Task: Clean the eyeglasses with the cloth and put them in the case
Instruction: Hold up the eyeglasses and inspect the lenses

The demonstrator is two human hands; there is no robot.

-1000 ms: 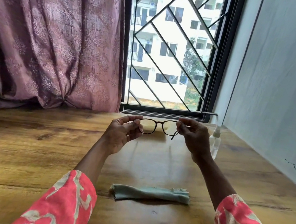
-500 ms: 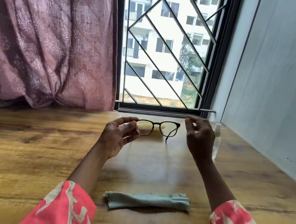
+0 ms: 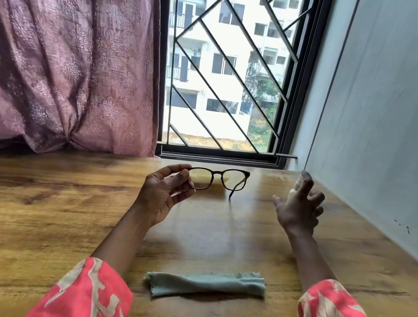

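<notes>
Head view, from left to right: the glasses (image 3: 219, 179) are pinched at their left end by the left hand (image 3: 165, 192) and held above the desk (image 3: 37, 202), their long axis running left to right. The right hand (image 3: 298, 206) is raised with fingers spread, empty, just in front of a small bottle (image 3: 294, 189). The cloth (image 3: 206, 283) lies near the front edge, between the two forearms, slightly nearer to the right hand. No case is seen.

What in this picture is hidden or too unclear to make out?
- Spray bottle: head view, mostly behind the right hand.
- Yellowish thing on the table: seen only through the glasses; could be the case, unclear.
- Left temple arm: covered by the left hand.
</notes>
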